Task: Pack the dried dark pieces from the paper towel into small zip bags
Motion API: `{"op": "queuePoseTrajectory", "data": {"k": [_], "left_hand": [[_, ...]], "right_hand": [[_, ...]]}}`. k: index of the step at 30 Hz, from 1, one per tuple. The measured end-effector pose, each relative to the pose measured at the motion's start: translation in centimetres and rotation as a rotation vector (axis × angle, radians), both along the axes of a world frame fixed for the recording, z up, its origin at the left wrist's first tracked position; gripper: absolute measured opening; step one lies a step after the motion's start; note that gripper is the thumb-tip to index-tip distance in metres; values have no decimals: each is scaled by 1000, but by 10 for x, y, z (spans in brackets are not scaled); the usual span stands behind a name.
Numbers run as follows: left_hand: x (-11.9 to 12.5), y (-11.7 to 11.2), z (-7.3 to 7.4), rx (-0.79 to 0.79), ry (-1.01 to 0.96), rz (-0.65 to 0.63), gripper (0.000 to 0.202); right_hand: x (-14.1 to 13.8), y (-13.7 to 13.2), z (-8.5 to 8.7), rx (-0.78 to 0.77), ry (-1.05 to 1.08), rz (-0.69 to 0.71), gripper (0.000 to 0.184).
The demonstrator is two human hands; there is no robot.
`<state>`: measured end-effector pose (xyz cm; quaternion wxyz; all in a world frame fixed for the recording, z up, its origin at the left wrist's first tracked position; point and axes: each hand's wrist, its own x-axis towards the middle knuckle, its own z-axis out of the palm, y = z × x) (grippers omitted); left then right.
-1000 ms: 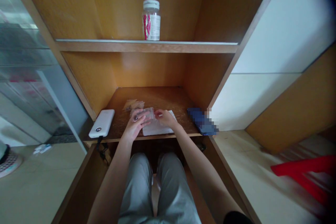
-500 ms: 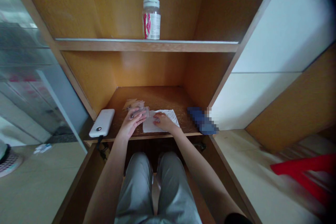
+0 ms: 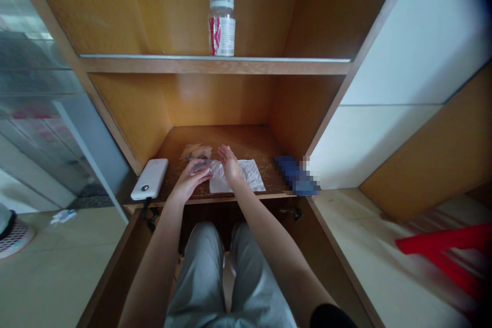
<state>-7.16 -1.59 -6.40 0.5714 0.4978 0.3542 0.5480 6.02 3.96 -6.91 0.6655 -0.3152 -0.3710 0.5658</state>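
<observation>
My left hand (image 3: pixel 188 180) is curled around a small clear plastic piece (image 3: pixel 200 166), partly hidden by the fingers; I cannot make out its exact kind. A shiny bit shows near the fingertips. My right hand (image 3: pixel 230 166) is turned on its side with fingers stretched out, over the left part of a crumpled white tissue (image 3: pixel 251 175), and nothing shows in it. Just behind the left hand, a clear plastic wrapper (image 3: pixel 197 151) lies on the brown wooden shelf (image 3: pixel 238 138).
A white power bank (image 3: pixel 150 178) with a black strap lies at the shelf's left edge. At the right edge is a blurred-out dark blue object (image 3: pixel 295 174). A lidded clear bottle (image 3: pixel 222 25) stands on the upper shelf. Open cabinet doors flank my knees; a red stool (image 3: pixel 442 240) is right.
My right hand has lifted from the tissue, moved left and forward, and turned on its side. The clear piece in my left hand has shifted slightly left, and more tissue shows.
</observation>
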Motion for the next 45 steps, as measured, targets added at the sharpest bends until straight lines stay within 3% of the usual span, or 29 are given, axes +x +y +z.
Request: {"op": "queuePoseTrajectory", "data": {"k": [10, 21, 25, 31, 34, 39, 45], "left_hand": [[2, 8, 10, 22, 211, 1, 36], [2, 12, 26, 43, 375, -4, 35], [-2, 9, 30, 45, 283, 42, 36], [8, 5, 21, 124, 12, 137, 35], [16, 6, 13, 136, -63, 183, 39], [24, 5, 1, 131, -132, 151, 43], [20, 3, -9, 43, -208, 86, 50]], "right_hand": [[-8, -6, -13, -12, -335, 63, 68], [-8, -3, -19, 14, -287, 59, 66], [-8, -4, -19, 30, -292, 10, 57], [-4, -4, -23, 53, -389, -242, 26], [-2, -5, -23, 92, -404, -249, 23], [0, -7, -22, 211, -364, -281, 15], [-2, -5, -23, 121, -218, -287, 13]]}}
